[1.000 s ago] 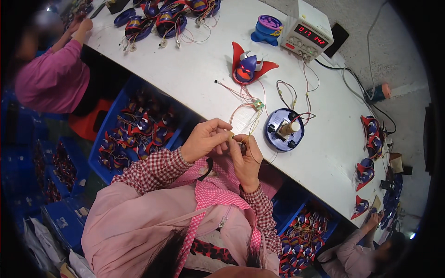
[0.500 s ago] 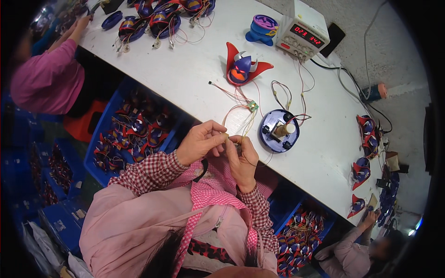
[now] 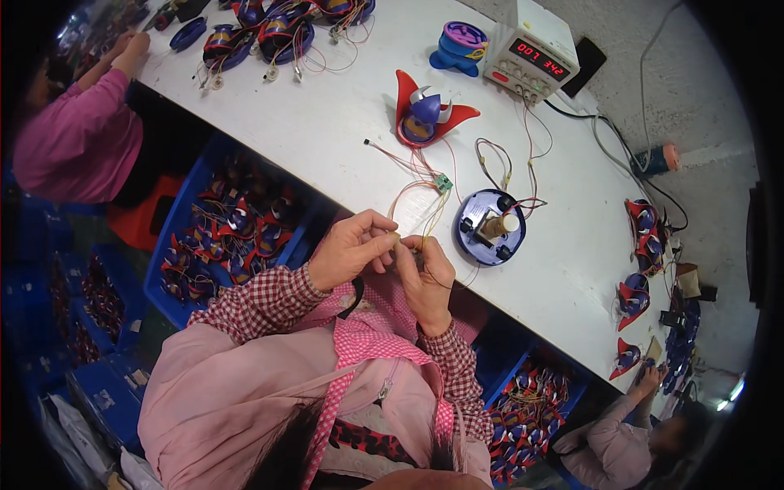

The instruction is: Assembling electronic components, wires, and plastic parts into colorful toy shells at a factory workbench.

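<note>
My left hand (image 3: 353, 250) and my right hand (image 3: 427, 282) meet at the table's near edge, fingertips pinched close together on thin wires (image 3: 426, 224). What sits at the wire ends is hidden by the fingers. These wires run up to a small green circuit board (image 3: 443, 184) lying on the table. More red wires link the board to a purple toy head (image 3: 425, 109) with silver horns and a red winged collar, its face dark. Right of my hands stands a round purple base (image 3: 469, 242) carrying a pale cylinder, with red and black leads attached.
A power supply (image 3: 535, 57) with red digits stands at the back beside a blue tub (image 3: 459, 49). More toy heads (image 3: 282, 37) lie at the far left and along the right edge. Blue crates (image 3: 175, 273) of heads flank me below the table. Two co-workers sit nearby.
The toy's face, glowing orange-red before, is now dark, and its visor looks tipped differently. The power supply's reading has changed. My hands keep nearly the same pinch.
</note>
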`<state>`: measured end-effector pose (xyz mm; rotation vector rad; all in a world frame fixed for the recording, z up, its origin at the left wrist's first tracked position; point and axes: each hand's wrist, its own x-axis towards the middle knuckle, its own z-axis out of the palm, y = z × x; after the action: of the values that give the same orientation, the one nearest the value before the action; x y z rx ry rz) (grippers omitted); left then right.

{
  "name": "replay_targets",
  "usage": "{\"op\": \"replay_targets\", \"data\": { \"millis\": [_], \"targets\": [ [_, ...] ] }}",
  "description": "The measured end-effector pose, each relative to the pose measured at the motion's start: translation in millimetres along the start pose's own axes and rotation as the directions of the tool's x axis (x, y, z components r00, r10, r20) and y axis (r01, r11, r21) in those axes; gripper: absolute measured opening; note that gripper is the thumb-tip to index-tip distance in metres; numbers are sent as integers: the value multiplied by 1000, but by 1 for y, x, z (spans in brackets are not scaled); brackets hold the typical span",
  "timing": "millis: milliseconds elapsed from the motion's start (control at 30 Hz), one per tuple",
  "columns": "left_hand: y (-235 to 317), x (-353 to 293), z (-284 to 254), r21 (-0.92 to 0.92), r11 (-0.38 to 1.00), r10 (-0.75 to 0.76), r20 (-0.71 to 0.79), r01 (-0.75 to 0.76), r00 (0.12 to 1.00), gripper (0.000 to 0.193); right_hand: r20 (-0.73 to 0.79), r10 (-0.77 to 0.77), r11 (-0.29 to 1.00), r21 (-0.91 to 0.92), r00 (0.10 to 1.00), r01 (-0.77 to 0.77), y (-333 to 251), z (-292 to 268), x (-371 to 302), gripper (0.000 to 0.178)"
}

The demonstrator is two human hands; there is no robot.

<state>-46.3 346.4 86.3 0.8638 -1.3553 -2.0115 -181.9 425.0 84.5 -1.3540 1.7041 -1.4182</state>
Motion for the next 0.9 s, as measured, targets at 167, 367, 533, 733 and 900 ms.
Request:
{"op": "replay_targets", "data": {
  "millis": [167,367,533,733,900],
  "targets": [
    [-2,0,0,-40,999,0,1,0,1000,23,-4,13,1000,-9,1000,-13,1,1,-1,10],
    [-4,-1,-1,-55,998,-8,-11,7,1000,23,-12,-59,998,-37,998,59,5,5,-2,7],
    [-7,-2,0,-95,995,-18,-34,15,999,22,-43,-128,987,-102,991,123,6,8,-2,6],
    [5,3,-7,312,947,75,13,-75,997,28,73,206,942,254,976,-218,5,3,-16,29],
    [41,20,-10,836,349,401,274,-423,874,43,66,330,846,422,942,-326,-16,-14,-40,44]
  ]
}}
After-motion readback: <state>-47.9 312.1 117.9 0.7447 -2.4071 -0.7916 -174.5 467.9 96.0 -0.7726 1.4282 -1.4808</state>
